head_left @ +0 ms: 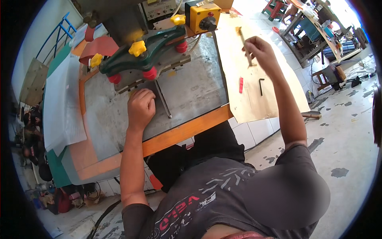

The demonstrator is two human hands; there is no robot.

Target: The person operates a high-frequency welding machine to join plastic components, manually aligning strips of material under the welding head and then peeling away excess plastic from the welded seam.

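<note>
A thin brown stick (249,59) is gripped between the thumb and bent fingers of the right hand (258,53), which is raised over a large sheet of brown paper (254,107). The stick is tilted, its yellowish far end pointed away from the person; whether the paper is touched by it cannot be told. On the paper, nearer the person, a short red strip (241,85) and a black bent key (261,87) are laid side by side, well apart from each other.

At left, the left hand (141,107) is rested at a gray metal tabletop (195,89), its fingers curled together into a loose fist — whether anything is held inside cannot be seen. Just beside it, a slim metal bar (163,99) is pointed toward the table's orange front edge (187,133).

Beyond the fist, a dark green bracket (155,49) is fitted with yellow knobs (137,48) and red feet (149,73) — all seen below a machine's gray body. A yellow box (205,18) with a black dial is set behind, and pale sheets (63,103) are draped along the table's left side.
</note>
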